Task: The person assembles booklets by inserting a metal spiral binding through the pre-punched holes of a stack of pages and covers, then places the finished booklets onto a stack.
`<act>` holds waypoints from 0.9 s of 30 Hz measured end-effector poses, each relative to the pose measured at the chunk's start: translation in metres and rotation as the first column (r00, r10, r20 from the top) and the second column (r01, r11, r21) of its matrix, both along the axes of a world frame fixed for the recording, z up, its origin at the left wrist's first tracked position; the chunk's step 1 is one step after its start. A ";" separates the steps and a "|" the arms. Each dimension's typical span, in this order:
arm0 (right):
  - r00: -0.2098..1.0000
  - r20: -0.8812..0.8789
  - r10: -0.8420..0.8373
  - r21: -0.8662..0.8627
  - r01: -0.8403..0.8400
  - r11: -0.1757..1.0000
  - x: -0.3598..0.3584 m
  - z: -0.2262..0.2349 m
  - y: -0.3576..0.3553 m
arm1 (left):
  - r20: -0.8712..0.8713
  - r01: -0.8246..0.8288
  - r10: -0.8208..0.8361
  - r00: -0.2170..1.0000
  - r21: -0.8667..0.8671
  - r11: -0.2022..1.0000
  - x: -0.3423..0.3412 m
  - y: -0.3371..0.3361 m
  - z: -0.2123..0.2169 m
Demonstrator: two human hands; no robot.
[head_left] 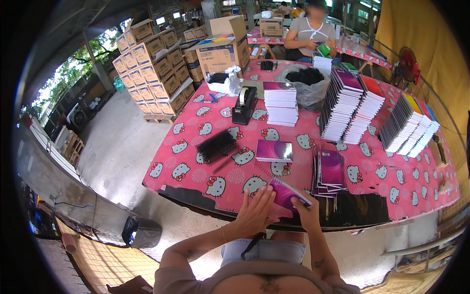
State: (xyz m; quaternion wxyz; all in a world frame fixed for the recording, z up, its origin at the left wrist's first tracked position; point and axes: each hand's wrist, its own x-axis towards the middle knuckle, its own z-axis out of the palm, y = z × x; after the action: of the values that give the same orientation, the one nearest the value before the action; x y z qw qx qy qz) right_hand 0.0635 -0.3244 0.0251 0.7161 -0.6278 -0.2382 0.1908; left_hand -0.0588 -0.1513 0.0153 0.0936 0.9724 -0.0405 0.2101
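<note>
At the table's near edge a small purple notebook (285,196) lies tilted, a dark spiral coil (267,172) running along its upper edge and sticking out past its left end. My right hand (307,211) grips its right end, thumb on the cover. Fingers stretched, my left hand (258,207) rests against the notebook's left end; its thumb is hidden. Just beyond lies a short stack of purple notebooks (274,151). To the right, a pile of coil-bound purple notebooks (330,169) stands. Loose black spiral coils (216,147) lie in a heap on the left.
A black tape dispenser (244,105), a white notebook stack (281,108) and a plastic bag of black coils (306,88) stand farther back. Tall bound stacks (342,108) fill the right. Across the table a person (312,34) handles a green notebook. Cartons (152,68) are piled at left.
</note>
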 end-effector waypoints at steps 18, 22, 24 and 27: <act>0.994 0.103 0.026 -0.131 -0.012 0.991 -0.009 0.007 0.001 | 0.017 -0.004 -0.006 1.000 0.527 0.850 0.017 -0.002 0.039; 0.998 0.049 0.032 -0.086 -0.028 0.996 -0.013 0.005 0.011 | 0.125 -0.022 -0.017 0.992 0.300 0.954 0.023 0.011 0.059; 0.999 -0.020 0.032 -0.073 -0.034 0.997 -0.009 0.011 0.004 | 0.091 0.123 -0.147 0.985 0.225 0.967 0.004 -0.006 0.017; 0.987 0.140 0.079 -0.138 -0.059 0.989 -0.007 0.004 0.001 | -0.024 -0.005 0.017 1.000 0.422 0.906 0.037 0.001 0.063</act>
State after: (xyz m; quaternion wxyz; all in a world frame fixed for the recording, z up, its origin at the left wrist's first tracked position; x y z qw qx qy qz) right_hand 0.0567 -0.3231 0.0290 0.6461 -0.6780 -0.2979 0.1850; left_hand -0.0219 -0.1500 0.0784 -0.1195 0.9726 -0.0781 0.1836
